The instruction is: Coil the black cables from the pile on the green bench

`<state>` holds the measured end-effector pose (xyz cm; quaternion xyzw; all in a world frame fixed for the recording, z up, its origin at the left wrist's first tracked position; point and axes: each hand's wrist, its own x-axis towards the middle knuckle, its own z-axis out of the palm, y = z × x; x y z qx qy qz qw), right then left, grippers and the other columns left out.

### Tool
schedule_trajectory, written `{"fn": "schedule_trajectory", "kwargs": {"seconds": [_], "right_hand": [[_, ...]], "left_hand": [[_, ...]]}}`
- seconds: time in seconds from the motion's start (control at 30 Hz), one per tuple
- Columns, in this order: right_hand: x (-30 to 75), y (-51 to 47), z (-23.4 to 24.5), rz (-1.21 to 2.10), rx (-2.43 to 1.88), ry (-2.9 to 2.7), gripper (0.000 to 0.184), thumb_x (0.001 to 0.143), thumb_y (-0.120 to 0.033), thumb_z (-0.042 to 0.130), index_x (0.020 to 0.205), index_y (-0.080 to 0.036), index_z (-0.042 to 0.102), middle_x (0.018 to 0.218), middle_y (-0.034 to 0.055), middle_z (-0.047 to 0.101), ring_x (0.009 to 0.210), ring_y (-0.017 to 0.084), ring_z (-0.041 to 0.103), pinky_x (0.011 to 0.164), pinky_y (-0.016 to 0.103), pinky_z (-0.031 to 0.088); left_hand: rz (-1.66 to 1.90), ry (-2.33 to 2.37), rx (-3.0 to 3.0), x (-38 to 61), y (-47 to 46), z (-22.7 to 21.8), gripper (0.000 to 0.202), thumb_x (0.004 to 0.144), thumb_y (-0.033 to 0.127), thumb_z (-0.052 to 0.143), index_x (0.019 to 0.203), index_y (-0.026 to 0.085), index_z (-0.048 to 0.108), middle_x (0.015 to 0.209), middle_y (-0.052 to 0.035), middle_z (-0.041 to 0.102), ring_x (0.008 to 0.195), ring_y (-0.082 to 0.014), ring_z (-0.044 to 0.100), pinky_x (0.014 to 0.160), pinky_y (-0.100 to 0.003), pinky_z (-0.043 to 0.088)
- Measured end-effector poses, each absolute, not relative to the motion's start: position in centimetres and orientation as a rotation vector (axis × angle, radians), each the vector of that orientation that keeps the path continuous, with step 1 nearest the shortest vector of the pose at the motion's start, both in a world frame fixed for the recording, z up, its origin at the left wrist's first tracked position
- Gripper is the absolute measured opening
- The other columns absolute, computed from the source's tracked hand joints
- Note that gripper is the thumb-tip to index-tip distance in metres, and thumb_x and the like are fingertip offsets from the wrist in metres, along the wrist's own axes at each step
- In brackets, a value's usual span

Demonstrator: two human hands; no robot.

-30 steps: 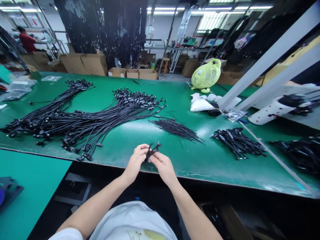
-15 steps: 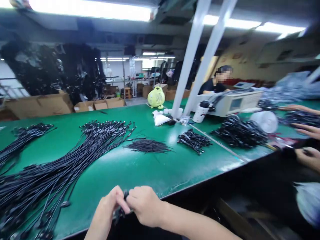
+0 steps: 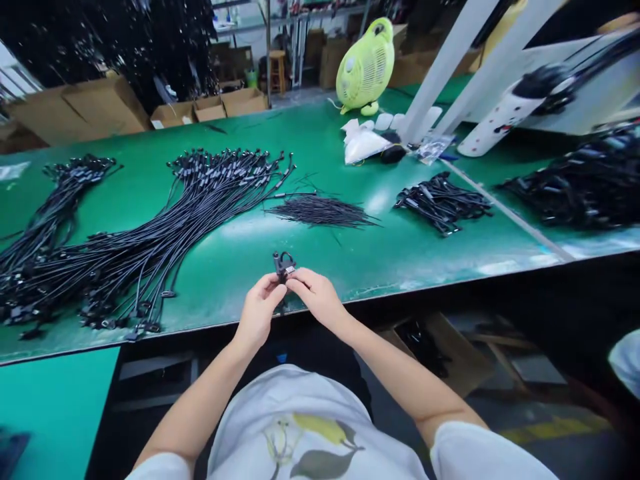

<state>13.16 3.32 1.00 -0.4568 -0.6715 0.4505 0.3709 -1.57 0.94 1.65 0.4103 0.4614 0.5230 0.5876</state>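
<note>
My left hand (image 3: 259, 311) and my right hand (image 3: 316, 297) meet over the near edge of the green table (image 3: 310, 260). Both pinch a small coiled black cable (image 3: 283, 265) whose loop sticks up between the fingertips. A large fan of long black cables (image 3: 150, 233) lies to the left of my hands. A thin bundle of black ties (image 3: 323, 212) lies just beyond them. A small pile of coiled black cables (image 3: 440, 200) rests to the right.
A yellow-green desk fan (image 3: 365, 67) stands at the table's far side beside white bags (image 3: 363, 143). Slanted white posts (image 3: 450, 60) rise at the right. A bigger black cable heap (image 3: 580, 187) lies far right. Cardboard boxes (image 3: 100, 103) line the back.
The camera swung up and right, then back down. My hands stayed together on the small black cable, whose loop now stands upright between my fingertips.
</note>
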Motion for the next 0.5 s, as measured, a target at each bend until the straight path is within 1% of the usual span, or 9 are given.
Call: {"fn": "schedule_trajectory", "kwargs": {"seconds": [0.07,0.1,0.17,0.2,0.23,0.3,0.37,0.43,0.5], "right_hand": [[13.1,2.7,0.6,0.806,-1.221,-1.809,0.021,0.092,-0.035,0.049,0.094,-0.018,0.061,0.099,0.0082,0.059,0.088,0.018,0.057,0.079,0.032,0.048],[13.0,2.4,0.3,0.717,-1.206,-1.843,0.025,0.092,-0.036,0.05,0.106,-0.018,0.059,0.109,0.0112,0.058,0.096,0.02,0.057,0.083,0.034,0.048],[12.5,1.7,-0.2,0.662,-1.14,-1.896,0.045,0.091,-0.039,0.054,0.129,-0.016,0.045,0.123,0.0159,0.055,0.105,0.022,0.059,0.087,0.037,0.051],[12.3,1.5,-0.5,0.644,-1.12,-1.91,0.054,0.09,-0.04,0.056,0.136,-0.016,0.038,0.126,0.0172,0.055,0.107,0.023,0.059,0.087,0.037,0.052],[12.1,1.3,-0.8,0.617,-1.121,-1.912,0.059,0.09,-0.039,0.056,0.139,-0.015,0.033,0.125,0.0178,0.056,0.106,0.024,0.061,0.087,0.038,0.053],[12.1,1.4,-1.3,0.547,-1.15,-1.906,0.055,0.093,-0.034,0.052,0.138,-0.013,0.031,0.119,0.0179,0.06,0.103,0.024,0.063,0.084,0.038,0.054],[12.6,1.7,-1.5,0.498,-1.162,-1.928,0.043,0.095,-0.028,0.045,0.134,-0.013,0.037,0.114,0.0168,0.063,0.101,0.024,0.064,0.082,0.038,0.054],[13.4,2.0,-1.4,0.493,-1.154,-1.988,0.033,0.096,-0.023,0.039,0.127,-0.015,0.044,0.106,0.014,0.065,0.095,0.023,0.065,0.08,0.037,0.054],[14.3,2.1,-1.1,0.502,-1.151,-2.036,0.028,0.097,-0.022,0.035,0.119,-0.016,0.05,0.098,0.0113,0.065,0.088,0.022,0.064,0.078,0.036,0.053]], "left_hand": [[1.247,1.025,0.759,-1.2,1.5,1.8,0.033,0.073,0.033,0.076,0.1,0.016,0.07,0.11,-0.0094,0.071,0.107,-0.0233,0.063,0.099,-0.036,0.044],[1.26,1.016,0.699,-1.1,1.8,1.8,0.033,0.071,0.032,0.078,0.098,0.015,0.071,0.109,-0.0095,0.072,0.106,-0.0227,0.063,0.099,-0.035,0.044],[1.269,1.011,0.635,-0.8,2.4,1.7,0.031,0.069,0.031,0.08,0.093,0.014,0.071,0.11,-0.0097,0.072,0.103,-0.0216,0.065,0.098,-0.034,0.044],[1.263,1.004,0.62,-0.6,2.6,1.6,0.03,0.068,0.031,0.08,0.091,0.014,0.071,0.112,-0.0097,0.071,0.1,-0.0214,0.065,0.097,-0.034,0.045],[1.256,0.992,0.613,-0.5,2.8,1.6,0.029,0.069,0.031,0.08,0.09,0.014,0.071,0.114,-0.0098,0.07,0.099,-0.0215,0.066,0.097,-0.035,0.045],[1.241,0.962,0.637,-0.3,3.0,1.5,0.025,0.07,0.031,0.08,0.086,0.014,0.071,0.117,-0.01,0.069,0.103,-0.0229,0.065,0.098,-0.036,0.045],[1.252,0.928,0.725,-0.4,2.9,1.7,0.023,0.074,0.031,0.077,0.089,0.015,0.071,0.122,-0.01,0.067,0.114,-0.024,0.061,0.103,-0.036,0.043],[1.286,0.877,0.834,-0.9,2.9,2.2,0.03,0.078,0.032,0.074,0.104,0.018,0.069,0.127,-0.0094,0.064,0.122,-0.0241,0.057,0.107,-0.037,0.039],[1.3,0.831,0.903,-1.7,3.0,2.7,0.041,0.082,0.036,0.071,0.119,0.021,0.062,0.126,-0.0097,0.065,0.121,-0.0245,0.057,0.108,-0.04,0.039]]}}
